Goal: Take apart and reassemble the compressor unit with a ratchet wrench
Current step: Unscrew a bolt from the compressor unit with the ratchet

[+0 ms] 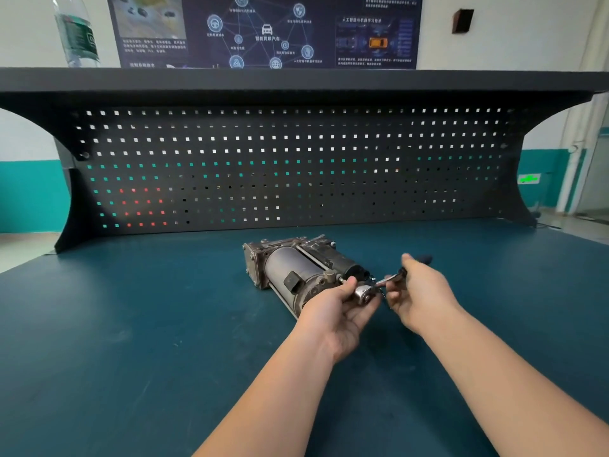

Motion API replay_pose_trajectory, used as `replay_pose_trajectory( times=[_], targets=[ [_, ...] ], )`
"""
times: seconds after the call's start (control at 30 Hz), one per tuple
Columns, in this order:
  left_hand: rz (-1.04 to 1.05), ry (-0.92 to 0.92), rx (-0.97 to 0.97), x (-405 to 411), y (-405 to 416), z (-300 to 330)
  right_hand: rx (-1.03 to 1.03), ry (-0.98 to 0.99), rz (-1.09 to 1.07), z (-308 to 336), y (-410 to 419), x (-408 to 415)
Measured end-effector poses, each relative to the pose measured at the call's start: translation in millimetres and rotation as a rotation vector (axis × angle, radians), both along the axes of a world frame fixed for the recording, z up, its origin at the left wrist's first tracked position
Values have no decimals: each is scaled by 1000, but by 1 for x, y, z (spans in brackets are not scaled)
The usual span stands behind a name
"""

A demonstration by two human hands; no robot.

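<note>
The compressor unit (290, 268), a grey metal cylinder with a block at its far end and long rods along its sides, lies on the blue workbench (131, 324). The ratchet wrench (365, 291) meets a bolt at the unit's near end. My left hand (339, 308) holds the wrench's chrome head with curled fingers. My right hand (418, 288) grips the dark handle, whose tip pokes out beyond my fingers.
A black pegboard (290, 166) rises behind the bench under a dark shelf (296, 82). A plastic water bottle (77, 31) stands on the shelf at the left. A poster hangs on the wall above.
</note>
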State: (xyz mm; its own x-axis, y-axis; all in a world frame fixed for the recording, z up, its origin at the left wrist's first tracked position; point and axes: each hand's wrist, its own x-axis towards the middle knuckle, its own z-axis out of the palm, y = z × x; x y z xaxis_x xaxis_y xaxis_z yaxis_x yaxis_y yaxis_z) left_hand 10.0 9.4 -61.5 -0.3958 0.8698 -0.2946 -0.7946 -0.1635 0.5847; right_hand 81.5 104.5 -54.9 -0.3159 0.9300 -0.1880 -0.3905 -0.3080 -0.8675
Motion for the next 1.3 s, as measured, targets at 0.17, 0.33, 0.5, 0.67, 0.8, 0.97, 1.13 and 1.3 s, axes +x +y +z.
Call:
replay_pose_trajectory(
  times=[0.17, 0.33, 0.5, 0.67, 0.8, 0.97, 1.13, 1.3],
  targets=[
    [22, -47, 26, -2, 0, 0, 750, -67, -81, 15, -20, 2],
    [-10, -64, 33, -3, -1, -2, 961, -137, -48, 17, -30, 5],
    [-21, -42, 32, -3, 0, -1, 254, -65, -40, 7, -7, 0],
    [-28, 43, -5, -2, 3, -6, -54, 59, 33, 1, -1, 1],
    [-10, 42, -3, -6, 3, -6, 748, -62, -47, 15, -17, 2],
    [-85, 79, -34, -11, -2, -6, 1202, -267, 18, 16, -35, 6],
    [-68, 125, -36, -10, 0, -8, 830, -204, -161, 10, -21, 0],
    [-68, 121, -46, -8, 2, -7, -5, -12, 2, 0, 0, -1]
  ],
)
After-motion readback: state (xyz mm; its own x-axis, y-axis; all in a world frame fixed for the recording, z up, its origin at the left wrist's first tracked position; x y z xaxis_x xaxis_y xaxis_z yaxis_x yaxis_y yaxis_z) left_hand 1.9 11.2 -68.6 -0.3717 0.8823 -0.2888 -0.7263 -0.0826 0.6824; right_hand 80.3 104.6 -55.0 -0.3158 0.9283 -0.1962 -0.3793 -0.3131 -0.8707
